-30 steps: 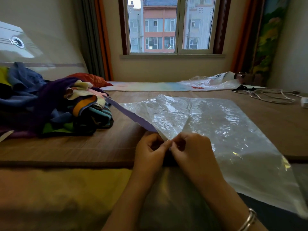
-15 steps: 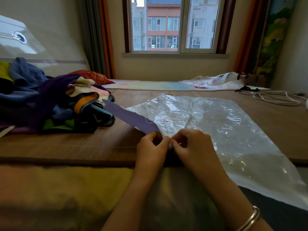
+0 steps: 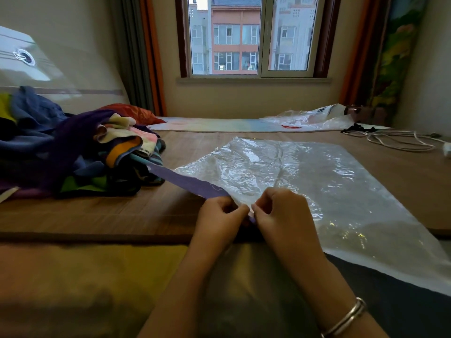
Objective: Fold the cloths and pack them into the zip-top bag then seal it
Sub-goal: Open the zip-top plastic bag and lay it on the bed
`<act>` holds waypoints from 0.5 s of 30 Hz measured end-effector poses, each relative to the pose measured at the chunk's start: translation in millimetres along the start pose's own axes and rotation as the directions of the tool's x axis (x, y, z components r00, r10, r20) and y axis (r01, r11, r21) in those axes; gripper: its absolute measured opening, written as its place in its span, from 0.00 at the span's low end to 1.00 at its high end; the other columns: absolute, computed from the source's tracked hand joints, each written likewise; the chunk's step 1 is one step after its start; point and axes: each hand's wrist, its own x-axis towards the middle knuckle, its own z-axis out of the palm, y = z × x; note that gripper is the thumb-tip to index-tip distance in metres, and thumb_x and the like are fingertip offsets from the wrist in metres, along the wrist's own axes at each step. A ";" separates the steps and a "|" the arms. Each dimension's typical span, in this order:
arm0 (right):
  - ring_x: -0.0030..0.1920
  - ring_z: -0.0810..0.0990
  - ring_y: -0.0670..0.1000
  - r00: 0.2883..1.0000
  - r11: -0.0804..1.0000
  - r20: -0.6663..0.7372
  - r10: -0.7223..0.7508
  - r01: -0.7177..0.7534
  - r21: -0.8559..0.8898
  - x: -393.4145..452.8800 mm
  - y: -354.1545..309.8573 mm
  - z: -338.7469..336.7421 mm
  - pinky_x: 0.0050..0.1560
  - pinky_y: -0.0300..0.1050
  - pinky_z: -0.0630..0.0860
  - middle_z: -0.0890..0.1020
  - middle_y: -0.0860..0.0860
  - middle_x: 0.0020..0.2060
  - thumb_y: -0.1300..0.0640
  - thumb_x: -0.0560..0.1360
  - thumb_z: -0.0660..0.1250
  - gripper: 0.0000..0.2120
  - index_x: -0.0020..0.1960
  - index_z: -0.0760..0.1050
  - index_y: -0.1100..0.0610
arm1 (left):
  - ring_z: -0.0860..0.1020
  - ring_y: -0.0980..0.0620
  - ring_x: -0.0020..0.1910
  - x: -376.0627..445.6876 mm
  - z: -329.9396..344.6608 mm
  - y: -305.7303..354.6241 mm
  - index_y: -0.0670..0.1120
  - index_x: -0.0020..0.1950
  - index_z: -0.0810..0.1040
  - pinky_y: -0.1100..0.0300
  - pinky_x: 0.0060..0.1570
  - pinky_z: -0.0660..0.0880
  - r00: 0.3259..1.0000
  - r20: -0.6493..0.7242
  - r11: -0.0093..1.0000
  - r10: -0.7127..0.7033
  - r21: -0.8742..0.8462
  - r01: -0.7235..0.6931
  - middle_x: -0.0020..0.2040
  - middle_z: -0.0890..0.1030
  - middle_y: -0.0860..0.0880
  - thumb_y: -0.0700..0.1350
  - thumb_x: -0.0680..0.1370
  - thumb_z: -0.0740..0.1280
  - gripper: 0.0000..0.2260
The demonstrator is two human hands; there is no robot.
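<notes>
Left hand (image 3: 220, 219) and right hand (image 3: 280, 212) pinch the purple zip strip at the near-left corner of the bag (image 3: 305, 181), which lies flat on the mat. Cloths (image 3: 80, 152) sit heaped at left. The film looks light, limp and slippery; the stiffer strip is likely the best hold.

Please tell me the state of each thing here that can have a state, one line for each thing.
Clear plastic zip-top bag with purple strip: lying flat, no cloths inside, near corner pinched by both hands.
Left hand: fingers curled, pinching the bag's purple edge.
Right hand: fingers curled, pinching the same edge.
Pile of colourful cloths: unfolded, heaped on the left.
White cable: loosely coiled, far right.
Window: closed.
</notes>
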 end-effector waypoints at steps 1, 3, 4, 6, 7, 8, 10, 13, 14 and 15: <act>0.35 0.74 0.42 1.000 1.000 -0.022 -0.011 0.011 0.002 0.5 1.0 0.3 0.42 0.30 0.70 0.75 0.46 0.36 0.55 0.75 0.69 0.04 0.43 0.77 0.54 | 0.82 0.47 0.40 -0.6 0.6 0.5 0.38 0.42 0.81 0.50 0.48 0.79 1.000 0.008 1.000 -0.012 -0.011 0.012 0.38 0.83 0.41 0.40 0.76 0.67 0.07; 0.33 0.73 0.40 0.995 1.000 -0.094 -0.018 0.020 0.019 3.6 4.7 -0.2 0.37 0.28 0.66 0.74 0.45 0.34 0.57 0.75 0.69 0.07 0.40 0.73 0.53 | 0.79 0.49 0.35 -1.5 3.8 1.4 0.39 0.38 0.79 0.54 0.44 0.78 0.999 0.022 0.999 -0.032 -0.029 0.033 0.33 0.80 0.42 0.40 0.75 0.66 0.08; 0.33 0.72 0.40 0.991 0.999 -0.134 -0.014 0.018 0.031 5.9 7.0 -1.2 0.37 0.28 0.65 0.74 0.46 0.33 0.58 0.76 0.69 0.08 0.39 0.72 0.53 | 0.78 0.50 0.34 -1.2 5.6 1.6 0.40 0.37 0.79 0.54 0.43 0.77 0.999 0.022 0.999 -0.046 -0.029 0.046 0.32 0.79 0.42 0.40 0.75 0.66 0.08; 0.33 0.73 0.40 0.980 0.999 -0.200 -0.002 0.012 0.047 11.0 11.6 -4.2 0.36 0.28 0.66 0.76 0.48 0.34 0.59 0.76 0.68 0.07 0.40 0.73 0.55 | 0.78 0.51 0.34 0.1 8.6 2.1 0.41 0.38 0.81 0.57 0.41 0.77 0.997 0.010 0.997 -0.075 -0.024 0.075 0.33 0.80 0.42 0.41 0.74 0.67 0.07; 0.34 0.74 0.41 0.974 0.999 -0.225 0.003 0.008 0.050 13.2 14.2 -5.7 0.36 0.29 0.67 0.77 0.49 0.34 0.59 0.76 0.68 0.06 0.41 0.73 0.56 | 0.78 0.52 0.33 0.7 9.0 1.6 0.41 0.38 0.81 0.61 0.38 0.76 0.997 -0.002 0.996 -0.081 -0.021 0.081 0.33 0.81 0.43 0.42 0.74 0.67 0.07; 0.34 0.74 0.41 0.969 0.999 -0.246 0.008 0.005 0.052 15.0 16.9 -7.4 0.36 0.32 0.70 0.77 0.49 0.34 0.58 0.76 0.68 0.06 0.41 0.74 0.56 | 0.77 0.54 0.31 1.3 7.7 0.2 0.41 0.37 0.80 0.63 0.35 0.74 0.997 -0.025 0.997 -0.079 -0.005 0.079 0.32 0.80 0.44 0.42 0.74 0.67 0.07; 0.34 0.74 0.41 0.959 0.998 -0.282 0.022 -0.007 0.054 18.4 22.3 -12.9 0.37 0.35 0.73 0.76 0.49 0.34 0.58 0.76 0.67 0.06 0.41 0.74 0.56 | 0.75 0.53 0.31 3.8 1.1 -5.0 0.42 0.35 0.79 0.62 0.35 0.72 0.995 -0.076 0.993 -0.064 0.094 0.071 0.32 0.80 0.44 0.45 0.74 0.68 0.09; 0.34 0.76 0.43 0.948 0.997 -0.315 0.056 -0.037 0.066 24.0 31.2 -23.4 0.36 0.33 0.71 0.77 0.50 0.34 0.59 0.76 0.67 0.05 0.42 0.73 0.57 | 0.79 0.51 0.38 8.0 -16.6 -13.6 0.46 0.37 0.79 0.55 0.46 0.77 0.992 -0.104 0.965 -0.074 0.244 0.098 0.35 0.80 0.48 0.50 0.76 0.67 0.11; 0.35 0.78 0.46 0.945 0.996 -0.321 0.070 -0.050 0.072 25.6 33.6 -25.7 0.36 0.36 0.72 0.78 0.51 0.35 0.59 0.76 0.67 0.05 0.43 0.74 0.57 | 0.79 0.50 0.39 10.5 -23.6 -17.0 0.47 0.37 0.78 0.52 0.47 0.78 0.989 -0.123 0.954 -0.082 0.279 0.113 0.35 0.80 0.49 0.51 0.76 0.66 0.11; 0.36 0.79 0.49 0.943 0.995 -0.323 0.083 -0.062 0.074 27.0 35.6 -26.4 0.37 0.40 0.75 0.78 0.51 0.35 0.58 0.76 0.68 0.05 0.43 0.74 0.58 | 0.79 0.50 0.39 12.5 -29.9 -19.9 0.48 0.36 0.78 0.51 0.48 0.78 0.985 -0.153 0.938 -0.084 0.322 0.130 0.34 0.80 0.49 0.51 0.76 0.66 0.11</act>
